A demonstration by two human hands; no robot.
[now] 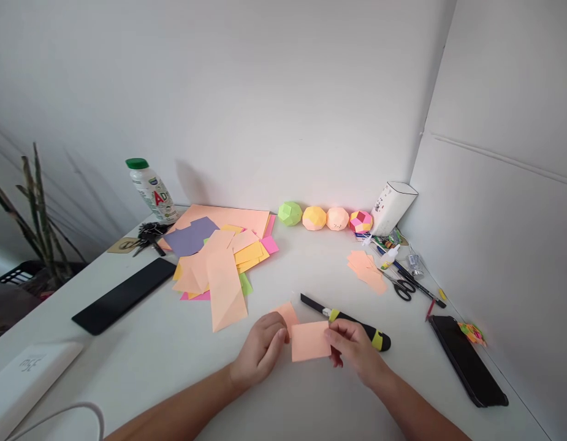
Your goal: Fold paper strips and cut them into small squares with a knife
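A small peach paper rectangle (309, 342) is pinched at its right edge between the thumb and fingers of my right hand (354, 348). Beside its left edge, my left hand (263, 349) is closed with curled fingers; whether anything is in them is hidden. Another peach paper piece (289, 312) shows partly behind my left hand and the held paper. A black and yellow utility knife (357, 324) lies just beyond my right hand, its handle running behind the fingers.
Coloured paper sheets (225, 278) are heaped at back left near a bottle (152, 191). Several paper polyhedra (314, 218) line the wall. Cut peach pieces (366, 271), scissors (403, 288) and a phone (467, 361) lie right. A black slab (124, 295) and white box (30, 383) sit left.
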